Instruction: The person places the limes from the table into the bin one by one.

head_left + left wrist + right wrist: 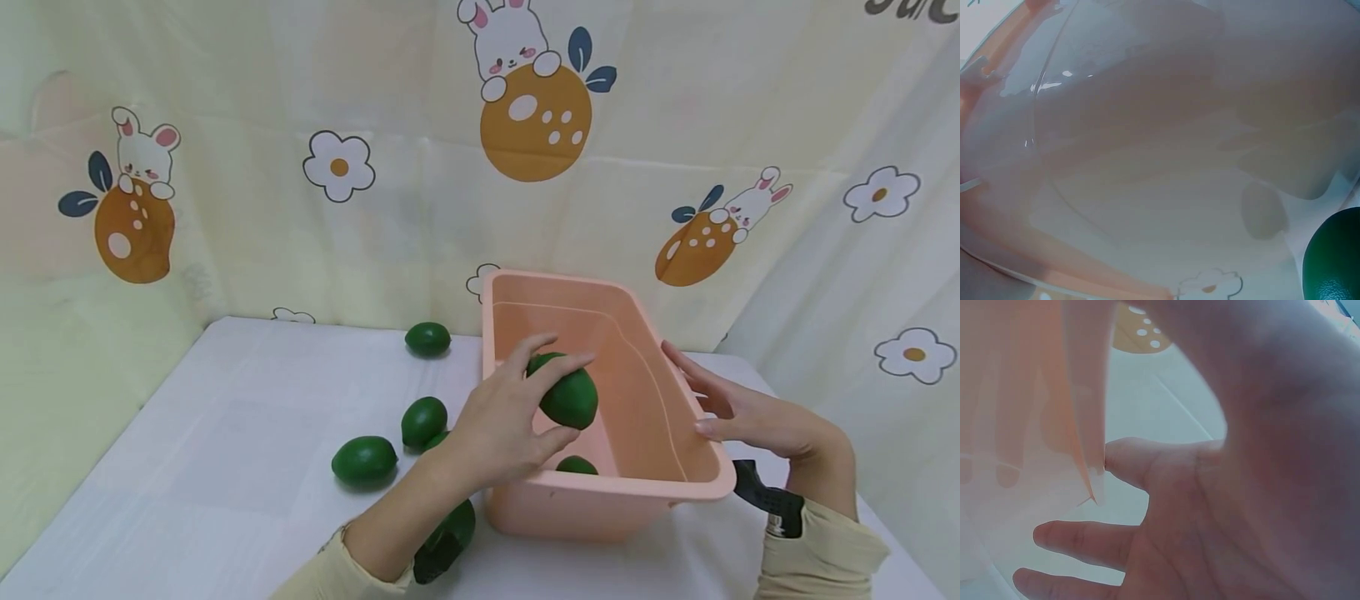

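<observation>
Holding green fruit (572,400) over tub (581,510)

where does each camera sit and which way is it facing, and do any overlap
Head: on the head, facing forward and down at the pink bin; left hand, holding green fruit, and right hand show.
Left wrist: apparently facing the pink bin's wall, blurred; no hand plainly shows.
Right wrist: facing the pink bin's edge; right hand shows.
Shared: head and right wrist show right hand and pink bin.

A curtained-off tabletop workspace: rabbit-print curtain (420,242) around a white table (255,400).
</observation>
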`<state>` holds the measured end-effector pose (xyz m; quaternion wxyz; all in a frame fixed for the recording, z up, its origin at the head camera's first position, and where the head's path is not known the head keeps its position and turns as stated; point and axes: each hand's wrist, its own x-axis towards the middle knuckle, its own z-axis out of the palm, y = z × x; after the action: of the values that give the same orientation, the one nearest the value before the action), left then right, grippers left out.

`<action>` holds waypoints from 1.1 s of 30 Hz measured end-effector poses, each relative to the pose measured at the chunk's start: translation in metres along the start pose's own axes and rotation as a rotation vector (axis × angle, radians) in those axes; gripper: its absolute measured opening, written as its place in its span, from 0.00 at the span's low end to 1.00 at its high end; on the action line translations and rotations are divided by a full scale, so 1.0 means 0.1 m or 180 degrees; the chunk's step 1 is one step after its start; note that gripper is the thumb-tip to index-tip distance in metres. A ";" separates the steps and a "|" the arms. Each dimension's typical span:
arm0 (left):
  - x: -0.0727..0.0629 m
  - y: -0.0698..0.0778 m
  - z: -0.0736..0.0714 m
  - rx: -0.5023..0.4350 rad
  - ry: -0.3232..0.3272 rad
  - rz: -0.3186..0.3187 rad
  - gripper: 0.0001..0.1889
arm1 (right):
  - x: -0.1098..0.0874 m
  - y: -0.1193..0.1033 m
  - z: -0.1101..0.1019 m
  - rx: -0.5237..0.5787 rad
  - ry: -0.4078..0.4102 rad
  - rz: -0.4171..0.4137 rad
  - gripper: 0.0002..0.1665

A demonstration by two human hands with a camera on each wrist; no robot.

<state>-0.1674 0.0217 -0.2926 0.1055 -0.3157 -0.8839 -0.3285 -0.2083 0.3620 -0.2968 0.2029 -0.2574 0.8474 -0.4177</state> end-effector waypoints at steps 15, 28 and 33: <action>0.00 0.01 -0.01 -0.0048 -0.0035 -0.0030 0.23 | 0.02 -0.01 -0.01 -0.0007 0.0005 0.0016 0.52; 0.01 -0.03 0.01 -0.0203 0.0195 0.0166 0.16 | 0.01 -0.03 -0.02 -0.0060 0.0025 0.0139 0.51; -0.01 -0.05 0.01 -0.0401 0.0413 0.0246 0.14 | 0.01 -0.02 -0.01 -0.0075 0.0010 0.0133 0.51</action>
<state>-0.1699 0.0191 -0.2957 0.1552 -0.3336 -0.8400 -0.3988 -0.2090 0.3616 -0.2949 0.2072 -0.2414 0.8577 -0.4039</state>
